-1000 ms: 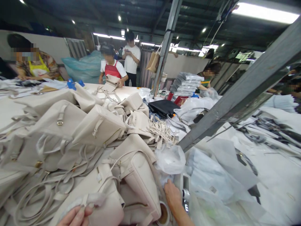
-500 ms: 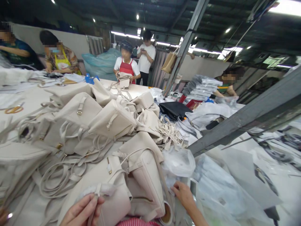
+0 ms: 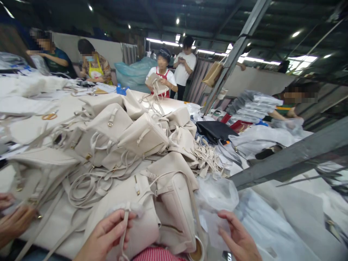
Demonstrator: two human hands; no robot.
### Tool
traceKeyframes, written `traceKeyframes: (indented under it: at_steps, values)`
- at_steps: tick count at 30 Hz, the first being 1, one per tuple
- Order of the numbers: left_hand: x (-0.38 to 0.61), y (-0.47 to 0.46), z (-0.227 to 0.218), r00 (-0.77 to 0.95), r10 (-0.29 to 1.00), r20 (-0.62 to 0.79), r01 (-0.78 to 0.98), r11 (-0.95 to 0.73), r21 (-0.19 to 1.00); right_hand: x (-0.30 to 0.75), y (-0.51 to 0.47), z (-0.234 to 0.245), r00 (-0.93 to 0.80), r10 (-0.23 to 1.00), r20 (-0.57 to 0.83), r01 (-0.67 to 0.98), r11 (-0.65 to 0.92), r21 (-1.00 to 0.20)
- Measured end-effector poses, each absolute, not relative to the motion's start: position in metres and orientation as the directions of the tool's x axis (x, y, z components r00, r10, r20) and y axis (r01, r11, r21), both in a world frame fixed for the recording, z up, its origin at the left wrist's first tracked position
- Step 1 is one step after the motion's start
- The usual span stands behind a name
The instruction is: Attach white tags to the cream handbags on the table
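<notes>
My left hand (image 3: 104,235) sits at the bottom centre with its fingers pinched on a cream strap (image 3: 124,232) of a cream handbag (image 3: 127,206). Translucent wrapping clings to the strap's top end. To the right, my right hand (image 3: 239,241) holds a thin sheet of clear plastic wrap (image 3: 214,226) between thumb and fingers. A second cream handbag (image 3: 174,203) stands upright between my two hands. A roll of tape (image 3: 196,252) lies just below that bag.
A heap of cream handbags (image 3: 119,137) and loose straps covers the table. A co-worker's hands (image 3: 13,221) show at the left edge. A slanted steel beam (image 3: 293,156) crosses the right side. Clear bags (image 3: 272,224) pile at right. Several people work at the far end.
The view has swung left and down. My left hand rose and closed on the strap. My right hand lifted off the tape area and took hold of the plastic sheet.
</notes>
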State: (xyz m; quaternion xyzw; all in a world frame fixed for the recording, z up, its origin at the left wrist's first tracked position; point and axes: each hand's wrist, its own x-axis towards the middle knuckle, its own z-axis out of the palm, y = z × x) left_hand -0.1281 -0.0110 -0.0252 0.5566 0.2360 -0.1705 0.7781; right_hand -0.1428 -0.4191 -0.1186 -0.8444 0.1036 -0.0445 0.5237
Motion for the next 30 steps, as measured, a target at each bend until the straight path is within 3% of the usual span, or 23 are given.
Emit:
traceKeyframes:
  at_steps: [4, 9, 13, 16, 21, 26, 30]
  values:
    - [-0.122, -0.011, -0.018, 0.841, -0.130, -0.525, 0.533, 0.366, 0.763, -0.121, -0.360, -0.071, 0.989, 0.072, -0.131, -0.125, -0.082, -0.989]
    - [-0.126, -0.010, -0.015, 0.874, -0.184, -0.449, 0.475, 0.517, 0.713, -0.104, -0.259, -0.059, 0.890, 0.360, -0.281, -0.328, 0.078, -0.941]
    - [-0.136, -0.005, -0.021, 0.893, -0.174, -0.415, 0.438, 0.550, 0.711, -0.105, -0.208, -0.079, 0.820, 0.474, -0.321, -0.306, -0.112, -0.946]
    - [-0.145, 0.000, -0.026, 0.892, -0.177, -0.416, 0.447, 0.487, 0.750, -0.100, -0.195, -0.079, 0.816, 0.503, -0.284, -0.147, -0.295, -0.944]
    - [-0.157, 0.009, -0.030, 0.881, -0.208, -0.425, 0.473, 0.361, 0.804, -0.093, -0.194, -0.063, 0.746, 0.631, -0.213, 0.128, -0.449, -0.884]
    - [-0.159, 0.010, -0.026, 0.847, -0.238, -0.475, 0.530, 0.316, 0.787, -0.101, -0.186, -0.076, 0.670, 0.742, -0.023, 0.522, -0.492, -0.697]
    - [-0.162, 0.013, -0.020, 0.847, -0.215, -0.486, 0.527, 0.217, 0.822, -0.093, -0.177, -0.084, 0.739, 0.674, -0.008, 0.571, -0.632, -0.524]
